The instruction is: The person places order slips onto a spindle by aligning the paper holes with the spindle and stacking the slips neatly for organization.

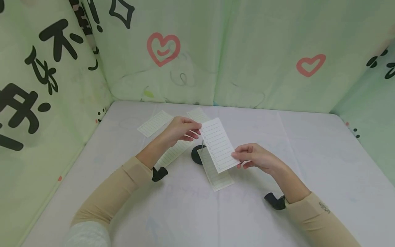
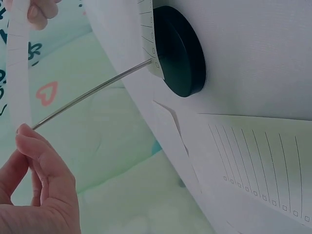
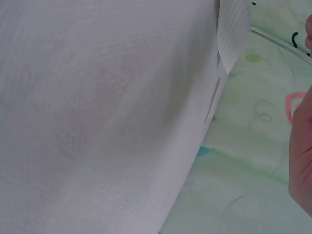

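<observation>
Both hands hold one lined checklist sheet (image 1: 219, 145) in the air, tilted, above a paper spike. The left hand (image 1: 182, 130) pinches its upper left corner; the right hand (image 1: 254, 157) pinches its lower right edge. The spike has a round black base (image 2: 187, 58) and a thin metal rod (image 2: 92, 95). In the left wrist view, the rod's tip is beside the left fingertips at the sheet's end; whether it pierces the paper I cannot tell. A second lined sheet (image 1: 217, 178) is low on the rod at the base. The right wrist view shows only part of the right hand (image 3: 302, 151).
More lined sheets lie on the white-covered table: one at the back left (image 1: 155, 123), one at the back (image 1: 198, 115), one partly under the left forearm (image 1: 174, 153). Black wrist cameras (image 1: 159, 174) jut from both wrists. Printed green curtains (image 1: 262, 51) border the table.
</observation>
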{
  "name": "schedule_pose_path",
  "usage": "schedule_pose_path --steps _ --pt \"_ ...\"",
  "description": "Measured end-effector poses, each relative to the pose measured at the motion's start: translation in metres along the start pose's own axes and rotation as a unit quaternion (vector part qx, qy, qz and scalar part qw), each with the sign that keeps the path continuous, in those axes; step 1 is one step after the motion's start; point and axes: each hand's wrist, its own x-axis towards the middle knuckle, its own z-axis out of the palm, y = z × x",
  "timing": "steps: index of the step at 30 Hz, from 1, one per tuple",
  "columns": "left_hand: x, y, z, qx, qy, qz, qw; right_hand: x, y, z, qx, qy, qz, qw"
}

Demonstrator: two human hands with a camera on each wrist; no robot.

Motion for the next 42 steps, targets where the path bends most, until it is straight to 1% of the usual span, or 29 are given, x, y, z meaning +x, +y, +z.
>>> schedule_pose_path --steps 5,22,30,32,35,38,42 --pt "0.0 0.001 0.002 -0.003 -0.002 0.0 1.0 0.001 0.001 -0.001 0.003 0.002 0.005 1.0" --pt "0.003 -0.004 0.006 -0.014 -0.006 0.008 0.9999 0.006 0.009 -0.003 0.0 0.001 0.018 1.0" --pt "0.005 -0.006 0.009 -0.012 -0.004 0.011 0.9999 0.007 0.009 -0.002 -0.02 0.014 0.022 0.999" --pt "0.005 -0.008 0.009 -0.007 -0.006 0.018 0.9998 0.007 0.009 -0.001 -0.028 0.017 0.025 0.999" --pt "0.007 -0.014 0.01 0.006 -0.01 0.024 0.9996 0.006 0.009 -0.001 -0.052 0.02 0.029 0.998" --pt "0.009 -0.023 0.009 0.019 -0.015 0.013 0.9996 0.006 0.01 -0.001 -0.077 0.02 0.038 0.996" --pt "0.011 -0.035 0.01 0.026 -0.021 -0.01 0.9994 0.006 0.012 0.0 -0.099 0.004 0.05 0.994"
